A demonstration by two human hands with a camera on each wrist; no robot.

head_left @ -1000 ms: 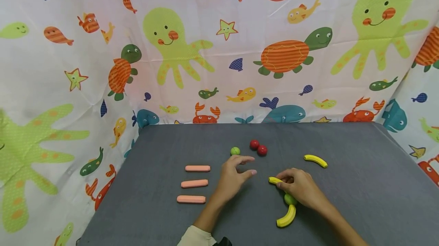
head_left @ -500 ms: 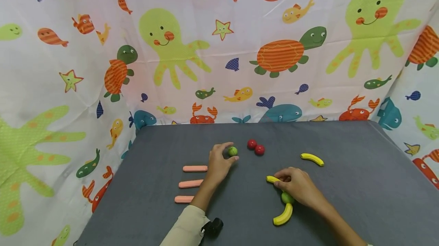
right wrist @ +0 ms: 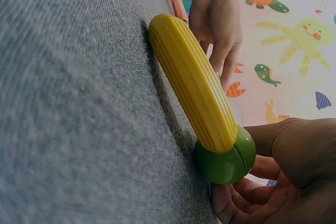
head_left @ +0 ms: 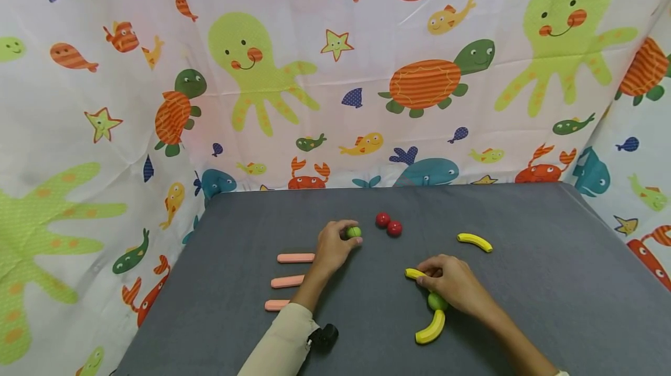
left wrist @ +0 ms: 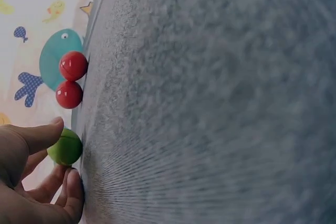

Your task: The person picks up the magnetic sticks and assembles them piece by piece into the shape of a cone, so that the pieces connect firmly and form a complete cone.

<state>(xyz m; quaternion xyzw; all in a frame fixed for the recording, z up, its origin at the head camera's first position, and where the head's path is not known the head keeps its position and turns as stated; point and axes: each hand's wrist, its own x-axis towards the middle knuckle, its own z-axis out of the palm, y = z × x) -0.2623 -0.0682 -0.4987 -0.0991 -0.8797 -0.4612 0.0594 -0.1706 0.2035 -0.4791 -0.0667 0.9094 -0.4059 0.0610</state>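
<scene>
Sea-creature curtain [head_left: 314,76] backs gray table [head_left: 236,236]. Right hand [head_left: 455,284], fingers curled, pinches yellow toy banana [head_left: 412,273]; left hand [head_left: 332,247], thumb and fingers narrowly parted, grips light-green ball [head_left: 354,231]. Near banana [head_left: 431,328], far banana [head_left: 475,242], three pink toy sausages [head_left: 296,258] lie on table; darker green ball [head_left: 436,301] sits between held, near bananas. Two red balls [head_left: 395,228] touch.

- Reaching farther forward with the left hand [head_left: 332,247] than with the right hand [head_left: 457,283].
- Slanting the left forearm [head_left: 313,288] forward and rightward, the right forearm [head_left: 505,329] forward and leftward.
- Setting the left thumb [head_left: 355,242] opposite the bent left index finger [head_left: 345,223], tips close together in a pinch.
- Curving the lower left fingers [left wrist: 75,192] loosely inward.
- Pinching with the right thumb [head_left: 423,284] against bent fingers [head_left: 434,262].
- Turning the backs of both hands toward the head camera.
</scene>
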